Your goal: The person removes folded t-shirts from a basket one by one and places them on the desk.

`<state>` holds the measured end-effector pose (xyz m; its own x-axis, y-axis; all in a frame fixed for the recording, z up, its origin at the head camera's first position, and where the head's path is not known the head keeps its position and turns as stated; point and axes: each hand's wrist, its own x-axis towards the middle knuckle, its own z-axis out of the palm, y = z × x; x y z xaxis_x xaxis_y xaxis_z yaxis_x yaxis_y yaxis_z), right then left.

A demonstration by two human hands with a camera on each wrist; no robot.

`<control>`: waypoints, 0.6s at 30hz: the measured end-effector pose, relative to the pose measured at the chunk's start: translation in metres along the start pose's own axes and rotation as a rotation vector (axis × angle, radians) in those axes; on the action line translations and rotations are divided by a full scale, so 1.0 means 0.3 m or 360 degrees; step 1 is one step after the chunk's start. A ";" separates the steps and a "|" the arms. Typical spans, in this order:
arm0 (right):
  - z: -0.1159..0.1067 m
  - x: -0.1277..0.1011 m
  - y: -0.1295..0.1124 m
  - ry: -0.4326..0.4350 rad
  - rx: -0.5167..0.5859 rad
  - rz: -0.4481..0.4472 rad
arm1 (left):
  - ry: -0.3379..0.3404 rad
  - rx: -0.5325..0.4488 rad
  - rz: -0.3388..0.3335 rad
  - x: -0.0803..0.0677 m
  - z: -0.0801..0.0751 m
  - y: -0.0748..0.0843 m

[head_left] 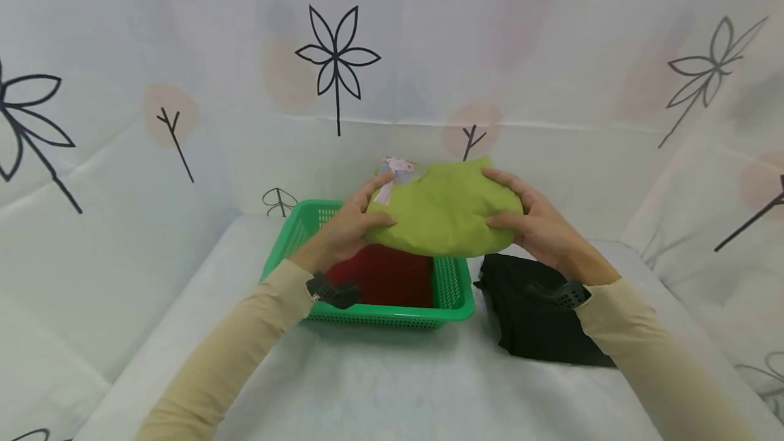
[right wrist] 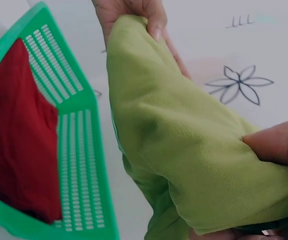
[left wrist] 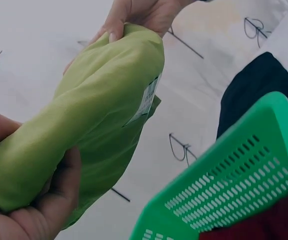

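Two cream sleeves reach forward from the camera. The left hand and right hand each grip one end of a folded green garment, thumbs on its near side and fingers curled over the top. It is held in the air above the green basket's far right part, long axis running left to right, a label at its left end. A red cloth lies inside the basket. A black garment lies on the table just right of the basket.
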<state>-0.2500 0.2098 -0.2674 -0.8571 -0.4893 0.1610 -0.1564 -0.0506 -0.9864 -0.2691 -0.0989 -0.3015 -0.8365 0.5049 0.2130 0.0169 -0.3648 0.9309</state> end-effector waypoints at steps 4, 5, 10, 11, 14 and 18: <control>-0.035 -0.032 -0.009 -0.0023 -0.0015 -0.0061 | -0.0032 -0.0005 0.0007 0.017 0.040 -0.005; -0.044 -0.040 -0.009 -0.0028 -0.0021 -0.0074 | -0.0038 -0.0001 0.0006 0.018 0.050 -0.007; -0.081 -0.079 -0.001 -0.0045 -0.0034 -0.0116 | -0.0055 -0.0005 0.0004 0.025 0.095 -0.025; -0.088 -0.086 0.001 -0.0041 -0.0033 -0.0119 | -0.0058 -0.0011 0.0005 0.028 0.102 -0.030; -0.110 -0.108 0.006 -0.0037 -0.0025 -0.0134 | -0.0073 -0.0026 0.0025 0.038 0.126 -0.046; -0.139 -0.133 0.002 -0.0046 -0.0007 -0.0154 | -0.0097 -0.0050 0.0060 0.057 0.154 -0.064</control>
<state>-0.2364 0.2655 -0.2731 -0.8233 -0.5073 0.2546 -0.2402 -0.0951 -0.9661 -0.2583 -0.0471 -0.3020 -0.8008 0.5365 0.2663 0.0297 -0.4086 0.9122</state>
